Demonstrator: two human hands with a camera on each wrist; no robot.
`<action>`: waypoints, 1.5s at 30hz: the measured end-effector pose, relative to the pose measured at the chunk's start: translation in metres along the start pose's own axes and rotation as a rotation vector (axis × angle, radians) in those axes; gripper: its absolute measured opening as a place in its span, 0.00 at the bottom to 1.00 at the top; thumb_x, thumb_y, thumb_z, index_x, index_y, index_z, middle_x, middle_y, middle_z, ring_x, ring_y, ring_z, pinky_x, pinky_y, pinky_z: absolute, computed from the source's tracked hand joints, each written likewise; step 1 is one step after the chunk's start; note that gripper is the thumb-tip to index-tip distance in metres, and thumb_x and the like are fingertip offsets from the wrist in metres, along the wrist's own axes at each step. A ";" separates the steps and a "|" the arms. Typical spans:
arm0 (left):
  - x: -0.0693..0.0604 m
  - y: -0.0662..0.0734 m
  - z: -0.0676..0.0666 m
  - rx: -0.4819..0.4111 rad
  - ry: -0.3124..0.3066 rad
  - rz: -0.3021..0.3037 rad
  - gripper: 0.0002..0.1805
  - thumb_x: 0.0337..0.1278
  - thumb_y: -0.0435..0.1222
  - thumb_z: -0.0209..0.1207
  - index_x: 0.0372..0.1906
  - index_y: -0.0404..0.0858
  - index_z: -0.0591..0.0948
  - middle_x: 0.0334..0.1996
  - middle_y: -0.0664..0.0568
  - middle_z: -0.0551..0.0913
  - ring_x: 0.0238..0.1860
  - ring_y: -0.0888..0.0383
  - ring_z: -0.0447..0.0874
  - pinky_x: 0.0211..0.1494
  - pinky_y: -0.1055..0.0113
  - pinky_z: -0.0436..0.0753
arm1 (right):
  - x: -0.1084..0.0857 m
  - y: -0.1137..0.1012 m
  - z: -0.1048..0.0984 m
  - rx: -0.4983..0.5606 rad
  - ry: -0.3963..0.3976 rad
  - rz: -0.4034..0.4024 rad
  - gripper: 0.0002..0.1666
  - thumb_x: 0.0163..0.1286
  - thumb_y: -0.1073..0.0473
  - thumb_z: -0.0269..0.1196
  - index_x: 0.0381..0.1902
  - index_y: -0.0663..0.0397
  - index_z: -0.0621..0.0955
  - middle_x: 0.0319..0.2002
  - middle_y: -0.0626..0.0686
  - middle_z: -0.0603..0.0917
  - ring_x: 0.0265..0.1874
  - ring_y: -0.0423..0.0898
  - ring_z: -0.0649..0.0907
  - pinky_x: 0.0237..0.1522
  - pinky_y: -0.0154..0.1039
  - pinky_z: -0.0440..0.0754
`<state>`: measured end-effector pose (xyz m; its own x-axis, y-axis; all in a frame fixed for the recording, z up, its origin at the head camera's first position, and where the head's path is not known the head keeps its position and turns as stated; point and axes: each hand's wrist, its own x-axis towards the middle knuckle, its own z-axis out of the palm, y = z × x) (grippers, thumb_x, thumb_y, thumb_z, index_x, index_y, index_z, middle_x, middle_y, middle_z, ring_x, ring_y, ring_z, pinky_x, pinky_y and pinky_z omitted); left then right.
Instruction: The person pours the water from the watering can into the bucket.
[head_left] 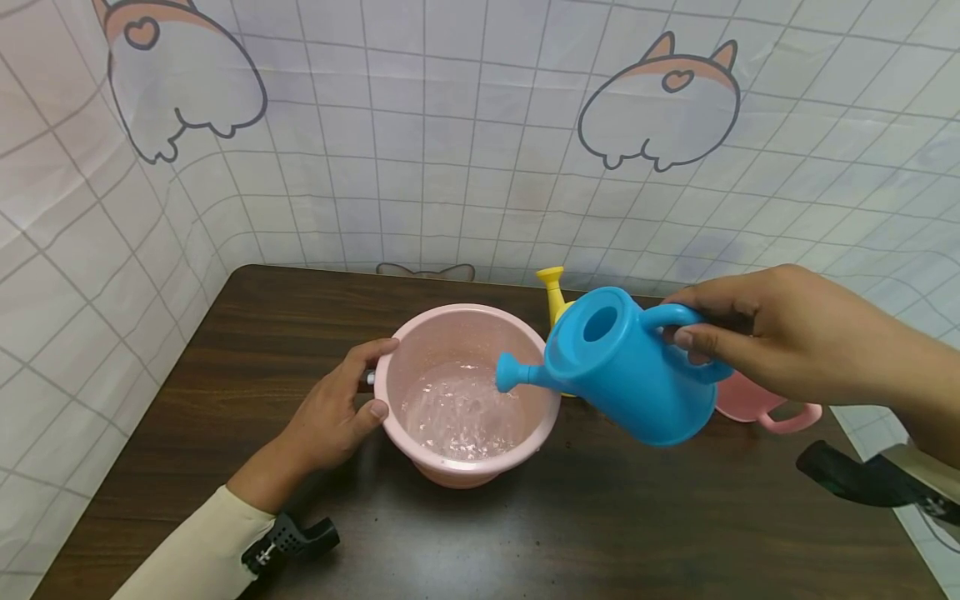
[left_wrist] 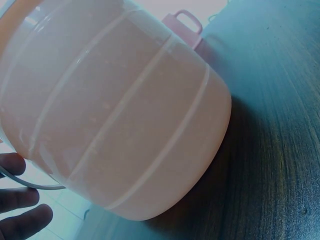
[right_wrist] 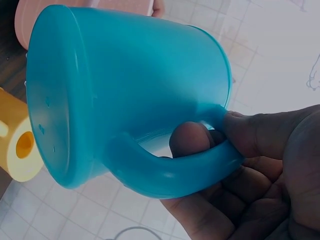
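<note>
Watering can, blue (head_left: 637, 375), is held tilted above the table (head_left: 675, 525), with its spout directed to the left over the right side of the pink bucket (head_left: 468, 333). The spout head (head_left: 507, 372) sits above the bucket's interior.

Right hand (head_left: 765, 337): gripping the loop handle (right_wrist: 175, 177) of the blue can. Fingers pass through the loop; the thumb bears on the handle near its upper joint.

Left hand (head_left: 333, 408): holding the left side of the bucket. The forefinger lies at the rim and the thumb presses the rim nearer the wearer. Other fingers show beside the wire bail (left_wrist: 47, 188) in the left wrist view.

The bucket stands upright on the dark wood-grain surface and contains clear, rippled water (head_left: 461, 412).

Adjacent items: a yellow watering can (head_left: 555, 296), behind the blue one and partly hidden by it; a pink handled vessel (head_left: 741, 400), partly covered, beyond the right hand.

Backing: grid-patterned fabric (head_left: 450, 167), creased, printed with cartoon animal rumps (head_left: 660, 117).
</note>
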<state>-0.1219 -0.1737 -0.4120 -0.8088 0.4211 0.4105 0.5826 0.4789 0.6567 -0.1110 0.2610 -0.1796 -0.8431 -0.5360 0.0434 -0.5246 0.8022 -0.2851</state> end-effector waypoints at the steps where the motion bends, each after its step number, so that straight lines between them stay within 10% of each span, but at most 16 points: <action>1: 0.000 0.000 0.000 0.000 0.000 0.001 0.40 0.71 0.69 0.40 0.76 0.50 0.60 0.67 0.44 0.72 0.53 0.46 0.84 0.50 0.42 0.84 | 0.000 0.000 0.000 -0.001 -0.001 0.001 0.24 0.67 0.62 0.72 0.60 0.61 0.83 0.44 0.54 0.90 0.37 0.50 0.90 0.35 0.48 0.88; 15: 0.000 0.001 0.000 0.000 -0.002 -0.008 0.40 0.70 0.69 0.41 0.76 0.50 0.60 0.67 0.44 0.72 0.54 0.46 0.83 0.50 0.42 0.84 | 0.003 -0.004 -0.001 -0.017 0.010 -0.055 0.23 0.66 0.62 0.72 0.59 0.60 0.84 0.44 0.51 0.90 0.32 0.39 0.86 0.35 0.46 0.89; 45: -0.001 0.000 0.000 0.004 -0.002 -0.009 0.40 0.71 0.69 0.40 0.76 0.50 0.60 0.68 0.44 0.72 0.54 0.46 0.83 0.50 0.43 0.84 | 0.013 -0.008 -0.006 -0.014 -0.005 -0.109 0.22 0.68 0.62 0.71 0.60 0.58 0.84 0.46 0.54 0.89 0.38 0.53 0.90 0.34 0.48 0.88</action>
<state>-0.1211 -0.1738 -0.4128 -0.8139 0.4181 0.4034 0.5756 0.4858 0.6578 -0.1186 0.2494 -0.1707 -0.7804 -0.6216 0.0682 -0.6148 0.7427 -0.2654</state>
